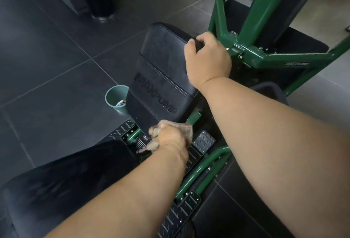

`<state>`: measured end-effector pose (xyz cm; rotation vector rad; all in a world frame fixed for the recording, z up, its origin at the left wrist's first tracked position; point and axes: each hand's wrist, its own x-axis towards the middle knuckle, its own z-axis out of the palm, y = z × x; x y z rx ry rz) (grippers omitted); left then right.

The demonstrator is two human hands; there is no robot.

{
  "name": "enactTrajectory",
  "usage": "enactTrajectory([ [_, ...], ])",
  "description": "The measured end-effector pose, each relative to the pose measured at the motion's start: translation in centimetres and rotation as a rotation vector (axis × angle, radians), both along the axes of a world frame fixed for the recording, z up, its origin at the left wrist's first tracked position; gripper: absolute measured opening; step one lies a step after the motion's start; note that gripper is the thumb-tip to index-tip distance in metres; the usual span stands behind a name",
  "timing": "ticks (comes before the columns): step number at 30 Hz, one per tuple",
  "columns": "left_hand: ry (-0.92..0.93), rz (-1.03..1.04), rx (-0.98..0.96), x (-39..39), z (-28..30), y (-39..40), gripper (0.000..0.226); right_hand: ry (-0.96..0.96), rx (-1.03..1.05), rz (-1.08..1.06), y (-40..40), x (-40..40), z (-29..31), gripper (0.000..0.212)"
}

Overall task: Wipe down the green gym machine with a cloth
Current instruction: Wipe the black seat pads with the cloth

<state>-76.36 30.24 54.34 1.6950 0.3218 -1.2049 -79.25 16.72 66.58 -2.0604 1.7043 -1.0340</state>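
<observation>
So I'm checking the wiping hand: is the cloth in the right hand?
No, the left hand grips the cloth; the right hand holds the black pad.

Soft, even indoor light fills the scene, brighter toward the upper right of the frame where the pale floor (322,19) looks washed out. The dark tiles (47,57) at left carry a dull sheen along their grout lines. Small glints sit on the glossy green frame (265,59) near its bolts. Shadows are faint and diffuse. The wide lens bends straight lines toward the edges, and the forearms swell at the bottom. The upper background and the lower left corner are soft and smeared; the black pad (162,70) at centre is sharper.
</observation>
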Motion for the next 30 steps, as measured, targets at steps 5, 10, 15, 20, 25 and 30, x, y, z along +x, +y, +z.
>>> enactTrajectory([
  [5,-0.667,-0.144,-0.163,-0.4,3.1,-3.0,0.075,-0.003,0.013,0.049,0.1,-0.3,0.2,0.037],
  [10,-1.037,-0.398,-0.398,0.5,2.7,-1.7,0.089,-0.017,0.039,0.084,0.2,-0.7,0.6,0.038],
  [15,-1.32,-0.795,-0.254,0.4,2.3,-1.8,0.094,-0.04,0.11,0.136,0.0,-1.0,0.9,0.039],
  [20,-1.395,-0.846,-0.188,0.6,2.4,-1.7,0.099,-0.047,0.171,0.153,0.1,-1.0,1.4,0.046],
  [25,-1.503,-0.8,-0.248,0.9,1.2,-1.5,0.102,-0.055,0.196,0.135,0.1,-0.9,1.5,0.046],
  [30,-1.449,-0.859,-0.183,0.9,1.8,-1.1,0.101,-0.035,0.239,0.159,0.3,-0.8,1.9,0.046],
])
